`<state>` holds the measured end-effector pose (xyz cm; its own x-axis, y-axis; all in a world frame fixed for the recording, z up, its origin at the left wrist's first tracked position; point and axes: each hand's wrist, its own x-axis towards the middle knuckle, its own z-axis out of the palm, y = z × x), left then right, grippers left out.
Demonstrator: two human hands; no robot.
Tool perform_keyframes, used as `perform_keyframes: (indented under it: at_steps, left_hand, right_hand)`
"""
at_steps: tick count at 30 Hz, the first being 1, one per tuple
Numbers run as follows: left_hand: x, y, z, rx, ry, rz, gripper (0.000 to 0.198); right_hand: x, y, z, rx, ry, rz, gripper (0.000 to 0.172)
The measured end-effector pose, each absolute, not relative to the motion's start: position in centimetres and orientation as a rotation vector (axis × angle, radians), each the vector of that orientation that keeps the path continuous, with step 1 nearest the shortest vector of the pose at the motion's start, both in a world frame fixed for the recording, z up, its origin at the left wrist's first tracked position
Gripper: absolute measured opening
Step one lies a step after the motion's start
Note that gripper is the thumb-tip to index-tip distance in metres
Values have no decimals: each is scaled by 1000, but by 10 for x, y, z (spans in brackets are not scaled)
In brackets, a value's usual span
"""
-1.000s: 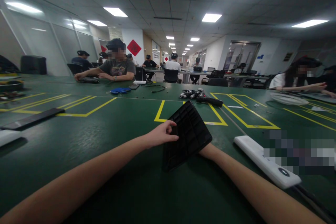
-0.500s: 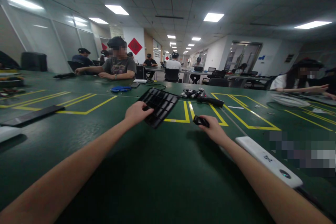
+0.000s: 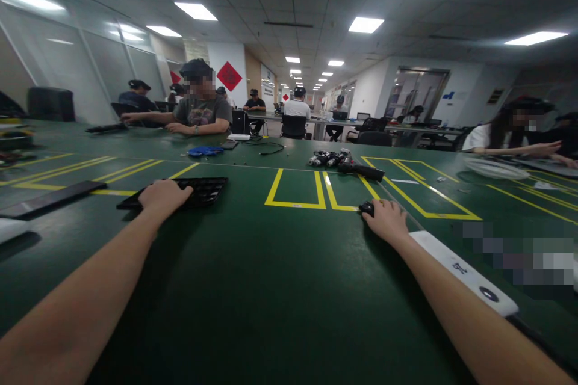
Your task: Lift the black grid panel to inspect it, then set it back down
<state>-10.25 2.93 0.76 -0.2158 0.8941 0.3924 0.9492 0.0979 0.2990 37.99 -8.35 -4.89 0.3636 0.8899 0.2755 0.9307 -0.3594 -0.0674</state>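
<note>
My left hand (image 3: 165, 195) is closed around the near edge of a black tray (image 3: 211, 191) with a grid of shallow compartments. The tray is nearly level, low over the left yellow tape lines; whether it touches the table I cannot tell. On the right, my right hand (image 3: 386, 219) is closed over a small black object that looks like a computer mouse (image 3: 366, 209), low at the near end of a taped outline. My palm and fingers hide most of it.
The green table (image 3: 271, 289) carries yellow tape outlines. A black cylinder (image 3: 365, 171) and a tangle of cables (image 3: 329, 158) lie ahead. A white power strip (image 3: 465, 274) is beside my right forearm. Blue gloves (image 3: 205, 150) and a long black bar (image 3: 54, 198) lie left. Co-workers sit across.
My left hand has carried the tray left and down, turning it from tilted to nearly level. My right hand has shifted slightly right with the mouse and turned palm-down over it.
</note>
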Motion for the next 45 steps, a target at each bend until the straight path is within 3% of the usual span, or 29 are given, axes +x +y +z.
perform_keyframes:
  at_steps: [5, 9, 14, 18, 22, 27, 31, 37, 42, 45]
  left_hand:
    - [-33, 22, 7, -2069, -1969, -738, 40]
    - [23, 15, -22, -2452, -1743, -632, 50]
    - [41, 8, -46, -2710, -1577, -337, 45]
    - [43, -2, -40, -2572, -1483, -480, 44]
    - [64, -48, -30, -2630, -1148, -684, 40]
    - [92, -112, -26, -3123, -638, -451, 31]
    - [89, -103, -21, -3034, -951, -505, 27]
    - [48, -34, -14, -2384, -1663, -494, 36]
    - [28, -12, -25, -2405, -1718, -265, 25]
    - [27, -9, -30, -2508, -1707, -392, 18]
  right_hand:
    - [348, -91, -38, -2241, -1782, -393, 61]
    - [306, -111, -31, -2029, -2091, -132, 66]
    - [276, -133, -35, -1752, -2414, 259, 72]
    - [272, -138, -38, -1709, -2471, 393, 71]
    - [278, -133, -34, -1644, -2424, 260, 63]
    - [317, -114, -28, -1845, -2132, -359, 46]
    - [360, -103, -36, -2195, -1808, -665, 48]
    - [379, -98, -45, -2425, -1780, -393, 38]
    - [377, -96, -43, -2439, -1780, -374, 37]
    - [377, -97, -42, -2435, -1788, -376, 37]
